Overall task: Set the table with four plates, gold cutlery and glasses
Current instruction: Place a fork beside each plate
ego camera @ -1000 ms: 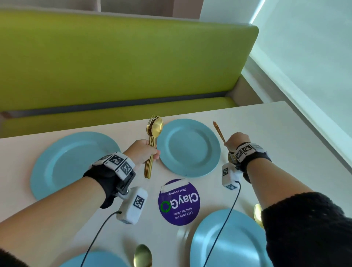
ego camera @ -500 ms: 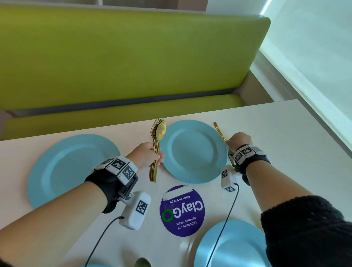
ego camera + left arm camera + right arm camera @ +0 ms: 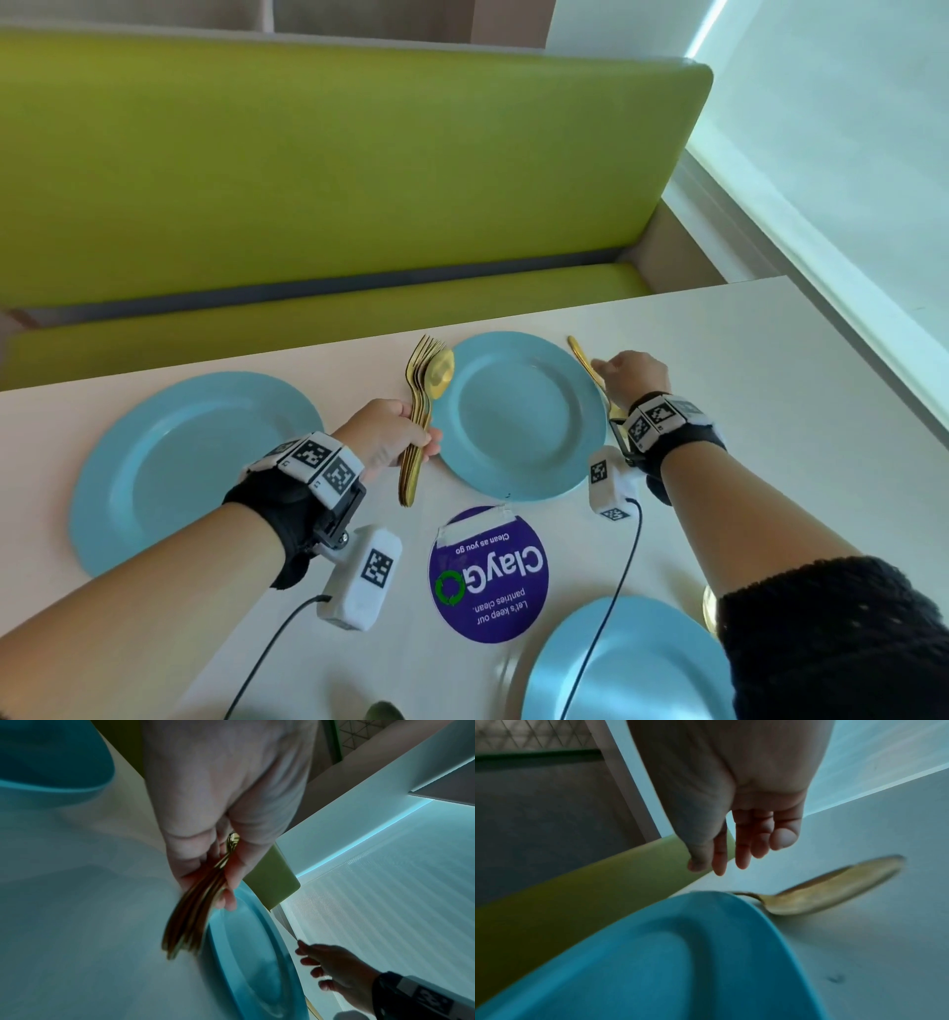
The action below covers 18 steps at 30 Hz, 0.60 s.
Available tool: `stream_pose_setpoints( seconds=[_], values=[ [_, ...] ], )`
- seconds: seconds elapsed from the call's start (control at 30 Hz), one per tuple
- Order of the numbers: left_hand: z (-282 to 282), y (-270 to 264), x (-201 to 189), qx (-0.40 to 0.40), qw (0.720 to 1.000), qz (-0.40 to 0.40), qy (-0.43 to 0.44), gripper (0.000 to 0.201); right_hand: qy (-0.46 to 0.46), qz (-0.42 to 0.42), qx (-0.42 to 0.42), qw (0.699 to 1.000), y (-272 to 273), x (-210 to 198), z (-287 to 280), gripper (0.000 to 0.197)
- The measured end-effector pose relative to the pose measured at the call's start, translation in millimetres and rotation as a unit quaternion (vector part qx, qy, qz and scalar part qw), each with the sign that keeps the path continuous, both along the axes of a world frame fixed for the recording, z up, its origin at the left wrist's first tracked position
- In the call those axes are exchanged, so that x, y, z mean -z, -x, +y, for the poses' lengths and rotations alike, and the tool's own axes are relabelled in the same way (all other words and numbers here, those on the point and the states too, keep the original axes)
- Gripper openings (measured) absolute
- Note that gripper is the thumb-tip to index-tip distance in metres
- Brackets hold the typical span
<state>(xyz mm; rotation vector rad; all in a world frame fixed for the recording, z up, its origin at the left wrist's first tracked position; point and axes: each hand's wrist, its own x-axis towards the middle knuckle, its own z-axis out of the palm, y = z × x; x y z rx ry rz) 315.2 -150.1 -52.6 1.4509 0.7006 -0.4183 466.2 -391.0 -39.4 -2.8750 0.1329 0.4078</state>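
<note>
Head view, place setting at the far side of the desk (image 3: 744,370). The left hand (image 3: 382,437) is curled round a bundle of gold metal forks and spoons (image 3: 422,411), thumb and fingers clamped on the handles at mid-length. The bundle's long axis runs away from the person, with tines and a spoon bowl beyond the knuckles and handle ends trailing back toward the wrist. It lies just beside the near-left rim of the round light-blue plate (image 3: 518,416), which sits immediately to the right of this hand.

On the opposite side of that plate, a single gold spoon (image 3: 583,357) lies on the desk, close along the rim, handle pointing away from the person; the right wrist view shows its bowl (image 3: 834,888) beneath and nearer than the fingers. The right hand (image 3: 631,375) is above it with fingers loosely extended, holding nothing; whether a fingertip touches the handle cannot be told.

Judgement: the next piece comes from the bundle, so the free right hand must cross the plate leftward to draw it out lengthwise.
</note>
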Motion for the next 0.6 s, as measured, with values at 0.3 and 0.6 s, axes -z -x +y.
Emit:
stream_pose_setpoints(
  seconds=[0.3,0.6],
  values=[
    [-6.9,12.4,-15.1,0.027,0.999,0.016,0.027,0.019,-0.124,-0.031,-0.242,0.962,67.7,-41.2,72.7,0.019],
    [0.2,39.7,-50.2,0.056,0.998,-0.034,0.010,0.017,-0.089,0.033,-0.344,0.934,126.8,-54.8,108.4,0.020]
  ],
)
